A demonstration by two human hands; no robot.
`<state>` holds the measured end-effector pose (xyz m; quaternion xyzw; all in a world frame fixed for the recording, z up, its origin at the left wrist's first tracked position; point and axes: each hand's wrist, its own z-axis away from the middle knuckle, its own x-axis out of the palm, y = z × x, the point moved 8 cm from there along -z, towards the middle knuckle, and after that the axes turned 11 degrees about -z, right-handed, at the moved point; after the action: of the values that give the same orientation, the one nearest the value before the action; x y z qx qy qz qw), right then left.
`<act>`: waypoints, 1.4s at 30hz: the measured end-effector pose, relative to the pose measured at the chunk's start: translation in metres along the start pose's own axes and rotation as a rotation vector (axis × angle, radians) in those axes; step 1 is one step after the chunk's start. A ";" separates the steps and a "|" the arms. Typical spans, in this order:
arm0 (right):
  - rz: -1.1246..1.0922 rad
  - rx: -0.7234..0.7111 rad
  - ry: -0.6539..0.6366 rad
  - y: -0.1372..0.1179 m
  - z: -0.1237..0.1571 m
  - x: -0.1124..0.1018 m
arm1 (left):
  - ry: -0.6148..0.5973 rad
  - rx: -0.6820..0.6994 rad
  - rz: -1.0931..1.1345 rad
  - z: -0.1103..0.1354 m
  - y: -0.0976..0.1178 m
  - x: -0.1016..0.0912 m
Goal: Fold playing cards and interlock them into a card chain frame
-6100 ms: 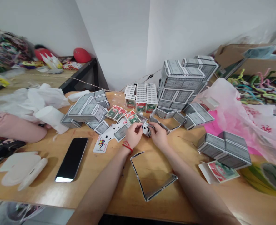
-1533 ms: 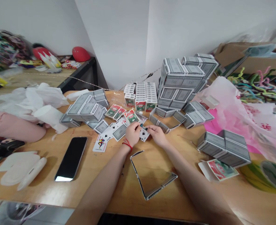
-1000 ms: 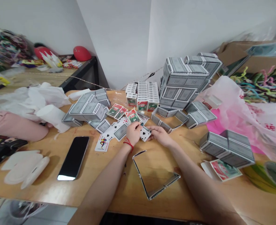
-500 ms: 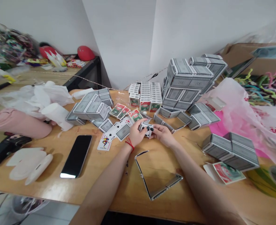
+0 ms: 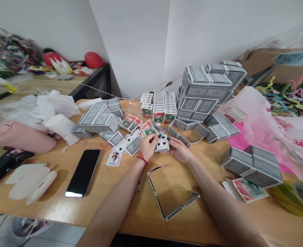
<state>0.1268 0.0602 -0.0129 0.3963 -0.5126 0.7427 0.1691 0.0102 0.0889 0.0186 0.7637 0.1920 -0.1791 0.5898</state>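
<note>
Forearms run up from the near edge of the wooden table (image 5: 130, 209), and between them stands a bent strip of cards (image 5: 172, 197), on edge and open like a V. To its left a black phone (image 5: 83, 168) lies flat with the screen dark, and farther left is a white foam shape (image 5: 30, 178).

Just past the strip, the left hand (image 5: 147, 147) and the right hand (image 5: 179, 151) meet over the middle of the table and hold a packet of cards (image 5: 163, 144) between them, just above the wood. The left hand, with a red string (image 5: 141, 159) at its wrist, closes on the packet's left edge; the right hand grips the right edge, its dark-painted fingertips curled over the top. The packet is small and thin, its top card face up, white with black spade pips.

Left of the hands, loose cards (image 5: 129, 144) lie spread on the wood, some showing grey patterned backs, with a joker (image 5: 114, 157) nearest the phone. Right of the arms sits a grey block of cards (image 5: 254, 164). Behind the hands are red and green card boxes (image 5: 147, 128), then a row of upright boxes (image 5: 159, 106), and beside it a tall grey stack (image 5: 205, 89) against the wall
</note>
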 end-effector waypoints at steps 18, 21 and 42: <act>0.068 -0.122 0.099 -0.003 -0.006 -0.007 | 0.021 0.092 -0.048 0.008 0.012 0.003; 0.109 -0.212 0.194 -0.008 -0.007 -0.015 | 0.008 0.097 -0.054 0.009 0.015 0.004; -0.070 -0.009 0.032 -0.004 -0.001 0.001 | -0.025 0.089 -0.101 0.008 0.005 0.007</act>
<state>0.1281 0.0624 -0.0094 0.4012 -0.4990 0.7403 0.2050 0.0185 0.0802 0.0169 0.7761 0.2148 -0.2267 0.5478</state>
